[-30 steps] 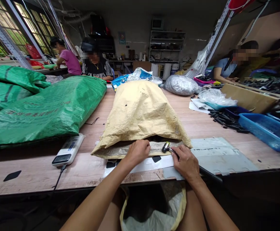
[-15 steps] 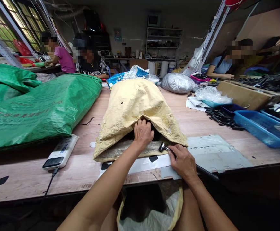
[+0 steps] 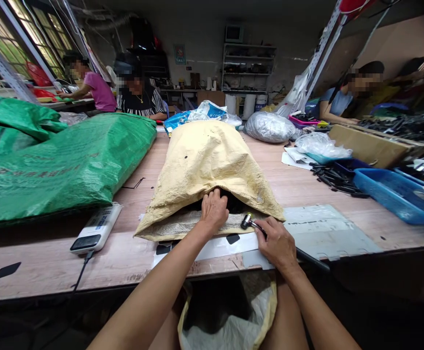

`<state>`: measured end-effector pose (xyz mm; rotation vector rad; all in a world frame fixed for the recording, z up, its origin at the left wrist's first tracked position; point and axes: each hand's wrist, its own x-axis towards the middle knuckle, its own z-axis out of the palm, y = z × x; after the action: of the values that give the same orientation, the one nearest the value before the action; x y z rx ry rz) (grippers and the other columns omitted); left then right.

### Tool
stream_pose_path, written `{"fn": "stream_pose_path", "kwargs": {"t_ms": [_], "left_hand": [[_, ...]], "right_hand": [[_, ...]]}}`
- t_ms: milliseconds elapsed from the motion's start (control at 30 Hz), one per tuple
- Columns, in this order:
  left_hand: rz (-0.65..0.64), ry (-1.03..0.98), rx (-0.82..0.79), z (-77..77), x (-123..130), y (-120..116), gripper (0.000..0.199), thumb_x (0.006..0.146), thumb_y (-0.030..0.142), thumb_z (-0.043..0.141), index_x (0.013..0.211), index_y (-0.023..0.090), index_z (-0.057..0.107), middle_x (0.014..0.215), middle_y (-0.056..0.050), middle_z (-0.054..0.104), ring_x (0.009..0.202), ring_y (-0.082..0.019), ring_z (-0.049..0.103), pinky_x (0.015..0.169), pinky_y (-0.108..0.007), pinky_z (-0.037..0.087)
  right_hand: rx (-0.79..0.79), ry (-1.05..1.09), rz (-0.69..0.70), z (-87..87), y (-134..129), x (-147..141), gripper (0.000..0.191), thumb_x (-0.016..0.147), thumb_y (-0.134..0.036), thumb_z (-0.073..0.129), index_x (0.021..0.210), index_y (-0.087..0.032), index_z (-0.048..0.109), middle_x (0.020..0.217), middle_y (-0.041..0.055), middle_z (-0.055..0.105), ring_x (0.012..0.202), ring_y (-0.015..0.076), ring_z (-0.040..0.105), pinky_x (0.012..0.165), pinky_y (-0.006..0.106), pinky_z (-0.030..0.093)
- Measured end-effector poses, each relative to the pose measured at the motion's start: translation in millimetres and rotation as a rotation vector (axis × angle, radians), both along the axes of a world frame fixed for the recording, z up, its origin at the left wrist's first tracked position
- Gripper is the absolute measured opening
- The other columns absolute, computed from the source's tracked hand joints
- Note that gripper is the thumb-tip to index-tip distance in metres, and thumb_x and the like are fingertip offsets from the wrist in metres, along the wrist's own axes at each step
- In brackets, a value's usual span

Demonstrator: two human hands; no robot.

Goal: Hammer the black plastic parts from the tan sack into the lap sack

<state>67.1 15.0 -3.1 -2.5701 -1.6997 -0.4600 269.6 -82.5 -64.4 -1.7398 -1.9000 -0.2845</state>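
A cream woven sack [image 3: 212, 150] lies on the table with its mouth facing me, the opening dark inside. At that mouth, my left hand [image 3: 214, 213] has curled fingers, their tips hidden in the shadow under the sack's upper edge. What they hold, if anything, cannot be made out. My right hand [image 3: 278, 244] is closed around the handle of a small hammer [image 3: 246, 221], whose head lies by the sack's lower right lip. Below it, a flat black piece [image 3: 233, 238] rests on a white strip [image 3: 217, 247]. Under the table edge, another sack [image 3: 270, 316] stands open between my legs.
On the left are a full green sack [image 3: 88, 160] and a white power bank [image 3: 97, 231] with a cable. A blue tray [image 3: 390, 192], black parts [image 3: 338, 180] and a cardboard box [image 3: 372, 143] stand on the right. Several people sit at the tables beyond.
The upper edge of the sack's mouth has dropped, and my left hand has come slightly down and left. The right hand with the hammer stays almost in place.
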Motion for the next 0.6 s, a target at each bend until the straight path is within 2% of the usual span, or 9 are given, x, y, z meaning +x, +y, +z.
{"fn": "stream_pose_path", "kwargs": {"t_ms": [100, 167, 233, 333, 467, 600], "left_hand": [[-0.030, -0.094, 0.038, 0.6, -13.5, -17.9, 0.017, 0.083, 0.021, 0.065, 0.099, 0.021, 0.068, 0.121, -0.010, 0.057, 0.111, -0.028, 0.053, 0.088, -0.039, 0.041], [-0.093, -0.164, 0.007, -2.2, -26.0, -35.3, 0.016, 0.083, 0.021, 0.065, 0.099, 0.023, 0.067, 0.110, -0.006, 0.062, 0.104, -0.025, 0.056, 0.086, -0.038, 0.040], [-0.170, -0.201, -0.075, -9.1, -37.7, -53.8, 0.014, 0.083, 0.022, 0.065, 0.097, 0.024, 0.066, 0.096, -0.003, 0.065, 0.095, -0.023, 0.057, 0.082, -0.037, 0.040], [-0.224, -0.288, -0.167, -24.4, -48.1, -73.9, 0.016, 0.084, 0.023, 0.067, 0.100, 0.025, 0.068, 0.096, -0.002, 0.065, 0.095, -0.022, 0.058, 0.084, -0.035, 0.040], [-0.228, -0.447, -0.217, -39.9, -50.4, -78.5, 0.019, 0.086, 0.025, 0.068, 0.104, 0.025, 0.072, 0.097, -0.003, 0.065, 0.098, -0.022, 0.058, 0.087, -0.035, 0.040], [-0.265, -0.514, -0.219, -43.9, -51.3, -74.2, 0.017, 0.082, 0.024, 0.073, 0.099, 0.024, 0.074, 0.092, -0.002, 0.066, 0.094, -0.021, 0.059, 0.086, -0.034, 0.039]], "right_hand": [[0.008, 0.007, 0.002, -0.8, 0.6, 0.5, 0.019, 0.093, -0.025, 0.057, 0.107, -0.025, 0.069, 0.093, 0.0028, 0.063, 0.088, 0.0198, 0.057, 0.079, 0.030, 0.041], [0.011, 0.006, 0.006, -0.5, 0.4, -0.2, 0.019, 0.093, -0.025, 0.056, 0.107, -0.025, 0.069, 0.092, 0.0031, 0.063, 0.090, 0.0199, 0.057, 0.080, 0.030, 0.041], [0.019, 0.001, -0.007, 0.6, -0.6, -1.6, 0.018, 0.092, -0.025, 0.057, 0.105, -0.023, 0.068, 0.091, 0.0036, 0.063, 0.091, 0.0202, 0.057, 0.080, 0.030, 0.041], [0.043, -0.019, -0.067, 3.0, -2.3, -3.4, 0.011, 0.091, -0.028, 0.059, 0.097, -0.022, 0.067, 0.091, 0.0045, 0.063, 0.090, 0.0212, 0.057, 0.080, 0.032, 0.041], [0.026, -0.034, -0.019, 8.0, -5.6, -1.7, 0.011, 0.094, -0.027, 0.057, 0.090, -0.020, 0.064, 0.089, 0.0049, 0.063, 0.088, 0.0211, 0.058, 0.080, 0.033, 0.043], [0.064, 0.133, 0.091, 19.1, -18.9, -4.5, 0.015, 0.099, -0.028, 0.050, 0.103, -0.021, 0.063, 0.097, 0.0059, 0.065, 0.092, 0.0199, 0.062, 0.079, 0.031, 0.047]]}}
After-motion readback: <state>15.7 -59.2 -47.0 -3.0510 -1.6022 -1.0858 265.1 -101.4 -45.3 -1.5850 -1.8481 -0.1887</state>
